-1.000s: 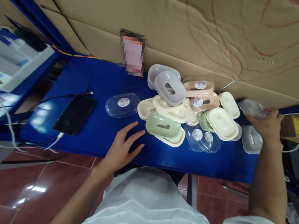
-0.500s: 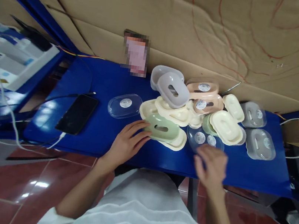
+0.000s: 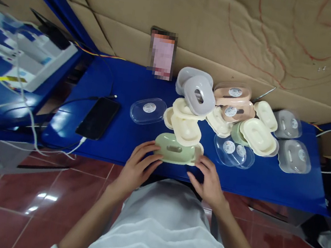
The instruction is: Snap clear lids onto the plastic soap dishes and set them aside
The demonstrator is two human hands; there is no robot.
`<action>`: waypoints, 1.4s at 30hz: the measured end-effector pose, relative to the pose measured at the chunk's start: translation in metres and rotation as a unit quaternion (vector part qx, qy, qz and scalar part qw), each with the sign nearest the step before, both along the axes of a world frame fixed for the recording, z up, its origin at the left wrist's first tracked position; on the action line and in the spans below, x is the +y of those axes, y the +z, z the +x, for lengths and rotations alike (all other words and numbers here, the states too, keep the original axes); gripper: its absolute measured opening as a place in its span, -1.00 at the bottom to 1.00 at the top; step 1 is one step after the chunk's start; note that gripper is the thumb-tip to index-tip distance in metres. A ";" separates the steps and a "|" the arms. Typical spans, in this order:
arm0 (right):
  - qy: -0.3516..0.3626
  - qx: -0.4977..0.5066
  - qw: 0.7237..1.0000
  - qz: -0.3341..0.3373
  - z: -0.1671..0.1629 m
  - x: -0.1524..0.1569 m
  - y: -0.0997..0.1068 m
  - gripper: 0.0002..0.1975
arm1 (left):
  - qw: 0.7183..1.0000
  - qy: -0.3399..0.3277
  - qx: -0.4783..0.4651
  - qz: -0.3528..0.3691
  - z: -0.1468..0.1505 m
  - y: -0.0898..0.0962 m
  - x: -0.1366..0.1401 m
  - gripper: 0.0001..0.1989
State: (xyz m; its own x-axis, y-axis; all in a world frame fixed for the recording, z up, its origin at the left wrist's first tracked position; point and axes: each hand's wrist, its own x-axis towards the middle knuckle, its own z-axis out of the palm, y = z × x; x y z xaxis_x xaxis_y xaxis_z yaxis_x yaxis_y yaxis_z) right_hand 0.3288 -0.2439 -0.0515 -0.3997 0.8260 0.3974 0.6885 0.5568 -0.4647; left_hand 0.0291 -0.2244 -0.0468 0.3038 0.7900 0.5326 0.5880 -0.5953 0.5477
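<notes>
"Dish (image 3: 176, 157) in pale green, where?"
"Between left hand (image 3: 138, 164) and right hand (image 3: 210, 181), overlapping a cream piece (image 3: 200, 149)."
"Gripped?"
"Left fingertips touch its left end; right fingertips meet the cream piece. Whether either hand clasps, I can't tell."

Workshop: blue bench (image 3: 268, 183), cardboard backing (image 3: 199, 21)

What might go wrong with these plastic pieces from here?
The oval light-green slotted plastic piece, overlapping a cream plastic piece, lies near the front edge of the blue table; a nudge might push it off. The oval pale-grey slotted plastic piece, overlapping another pale-grey piece, could slide.
</notes>
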 end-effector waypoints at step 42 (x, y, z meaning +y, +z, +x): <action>-0.145 -0.005 0.987 0.065 0.051 0.016 0.012 -0.40 | 0.996 -0.063 0.040 -0.042 0.021 -0.008 -0.019 -0.69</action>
